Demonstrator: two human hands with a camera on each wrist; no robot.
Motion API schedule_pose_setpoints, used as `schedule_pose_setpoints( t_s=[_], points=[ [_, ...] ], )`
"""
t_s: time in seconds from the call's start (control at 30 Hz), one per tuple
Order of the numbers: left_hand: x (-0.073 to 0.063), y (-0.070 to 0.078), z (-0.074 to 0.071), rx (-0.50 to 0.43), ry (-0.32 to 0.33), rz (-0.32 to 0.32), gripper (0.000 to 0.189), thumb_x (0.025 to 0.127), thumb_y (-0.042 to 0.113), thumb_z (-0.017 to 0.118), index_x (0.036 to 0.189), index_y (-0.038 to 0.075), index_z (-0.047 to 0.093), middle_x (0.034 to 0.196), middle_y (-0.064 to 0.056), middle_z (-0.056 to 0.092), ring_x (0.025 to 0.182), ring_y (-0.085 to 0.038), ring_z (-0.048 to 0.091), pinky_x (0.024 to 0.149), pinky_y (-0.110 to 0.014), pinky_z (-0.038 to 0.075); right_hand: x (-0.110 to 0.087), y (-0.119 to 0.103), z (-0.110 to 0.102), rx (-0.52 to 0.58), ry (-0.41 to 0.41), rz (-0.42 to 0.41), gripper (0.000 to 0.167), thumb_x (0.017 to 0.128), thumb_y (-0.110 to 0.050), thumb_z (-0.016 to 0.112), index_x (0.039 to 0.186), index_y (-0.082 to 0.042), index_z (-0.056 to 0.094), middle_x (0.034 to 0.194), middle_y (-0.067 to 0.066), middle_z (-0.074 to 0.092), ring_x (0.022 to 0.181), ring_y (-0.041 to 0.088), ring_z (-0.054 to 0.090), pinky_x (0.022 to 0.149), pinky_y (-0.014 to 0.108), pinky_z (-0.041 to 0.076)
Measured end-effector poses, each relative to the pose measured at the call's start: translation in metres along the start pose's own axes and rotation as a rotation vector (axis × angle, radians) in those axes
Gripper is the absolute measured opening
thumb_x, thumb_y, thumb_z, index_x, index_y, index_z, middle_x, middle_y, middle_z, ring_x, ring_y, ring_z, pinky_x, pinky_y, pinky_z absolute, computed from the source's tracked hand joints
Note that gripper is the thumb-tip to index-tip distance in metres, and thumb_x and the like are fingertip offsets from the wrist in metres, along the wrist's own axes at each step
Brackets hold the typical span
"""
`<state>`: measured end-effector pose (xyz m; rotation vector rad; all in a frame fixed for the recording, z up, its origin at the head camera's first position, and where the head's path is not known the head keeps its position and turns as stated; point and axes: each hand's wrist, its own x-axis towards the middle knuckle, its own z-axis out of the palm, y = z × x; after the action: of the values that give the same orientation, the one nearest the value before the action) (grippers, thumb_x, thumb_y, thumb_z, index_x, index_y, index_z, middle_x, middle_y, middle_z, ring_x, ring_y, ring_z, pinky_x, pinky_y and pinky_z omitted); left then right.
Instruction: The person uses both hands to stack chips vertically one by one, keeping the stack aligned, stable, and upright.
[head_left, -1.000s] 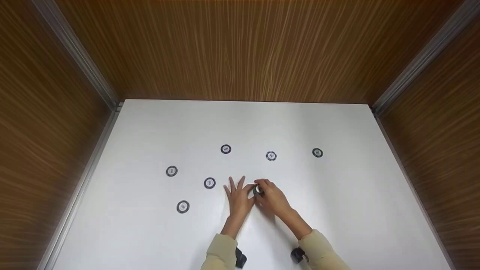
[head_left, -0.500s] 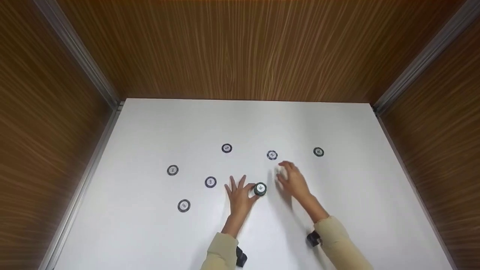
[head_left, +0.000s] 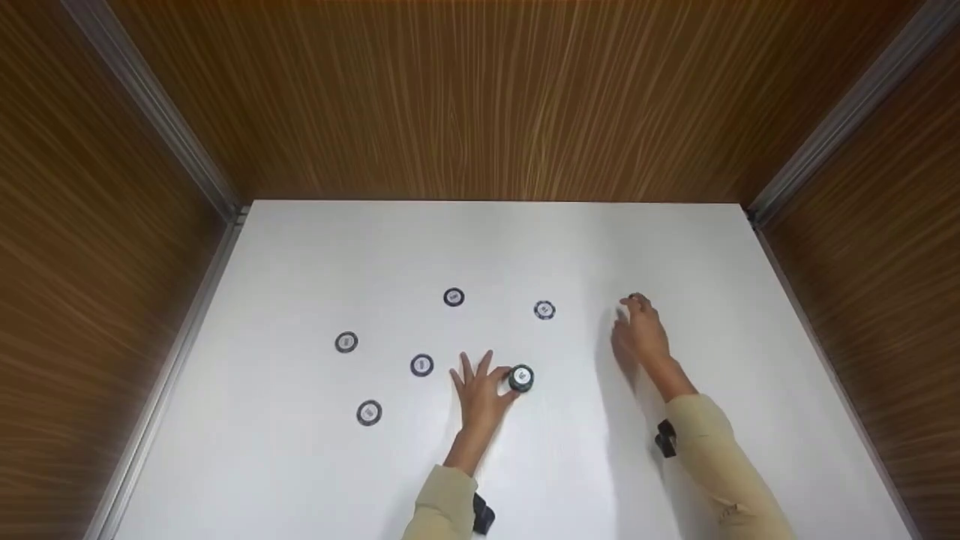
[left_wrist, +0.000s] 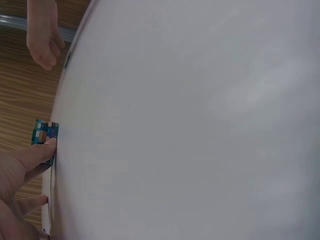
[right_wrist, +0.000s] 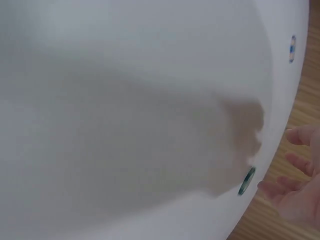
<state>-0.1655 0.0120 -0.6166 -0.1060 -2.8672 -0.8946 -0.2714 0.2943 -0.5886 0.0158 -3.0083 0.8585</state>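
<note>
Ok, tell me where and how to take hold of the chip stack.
Likely best: pinch the chip stack by its round side wall, coming from the right. It stands upright, its right side is bare, and the left hand grips the left side.

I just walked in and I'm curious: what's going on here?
At a white table, a person's left hand pinches a stack of round chips. The right hand hovers by a lone green-edged chip, not gripping it yet. Five more chips lie flat, apart from one another.
</note>
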Motion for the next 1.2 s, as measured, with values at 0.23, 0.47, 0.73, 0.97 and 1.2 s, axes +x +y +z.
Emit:
schedule_pose_setpoints(
  t_s=[0.23,0.47,0.73,0.97,1.2],
  points=[
    [0.002,0.001,0.001,0.007,-0.032,-0.021,0.040,0.068,0.033,0.077,0.103,0.017,0.068,0.134,-0.013,0.046,0.130,-0.049,0.016,0.100,-0.066,0.007,0.012,0.019,-0.003,-0.062,-0.128,0.054,0.069,0.090,-0.023,0.054,0.143,0.004,0.019,0.147,0.029,-0.006,0.130,0.050,0.004,0.100,0.061,0.021],
    [0.002,0.000,0.001,0.009,-0.028,-0.016,0.040,0.067,0.033,0.078,0.102,0.017,0.068,0.134,-0.012,0.046,0.129,-0.049,0.017,0.100,-0.066,0.008,0.018,0.028,0.006,-0.063,-0.114,0.095,0.071,0.093,-0.033,0.048,0.145,0.000,0.013,0.148,0.024,-0.012,0.132,0.048,0.002,0.103,0.059,0.014],
    [0.002,0.000,0.003,0.012,-0.017,-0.025,0.039,0.067,0.032,0.078,0.102,0.017,0.068,0.133,-0.012,0.047,0.129,-0.049,0.018,0.100,-0.066,0.008,0.022,0.030,0.010,-0.181,-0.108,0.032,0.051,0.097,-0.022,0.034,0.142,0.002,0.026,0.145,0.029,0.014,0.130,0.051,0.008,0.105,0.056,0.010],
    [0.002,0.000,0.002,-0.007,-0.010,-0.026,0.039,0.067,0.033,0.078,0.101,0.017,0.069,0.133,-0.013,0.047,0.129,-0.049,0.017,0.099,-0.067,0.007,0.017,0.028,0.011,-0.190,0.092,-0.028,0.035,0.096,-0.009,0.042,0.129,0.001,0.048,0.131,0.028,0.041,0.116,0.047,0.039,0.088,0.056,0.040],
    [0.002,0.000,0.002,-0.020,-0.017,-0.028,0.039,0.068,0.033,0.077,0.102,0.016,0.069,0.134,-0.013,0.046,0.130,-0.048,0.016,0.100,-0.066,0.006,0.014,0.026,0.016,-0.163,0.209,-0.044,0.026,0.092,-0.001,0.050,0.117,0.005,0.056,0.114,0.028,0.051,0.102,0.043,0.049,0.080,0.048,0.048]
  ],
)
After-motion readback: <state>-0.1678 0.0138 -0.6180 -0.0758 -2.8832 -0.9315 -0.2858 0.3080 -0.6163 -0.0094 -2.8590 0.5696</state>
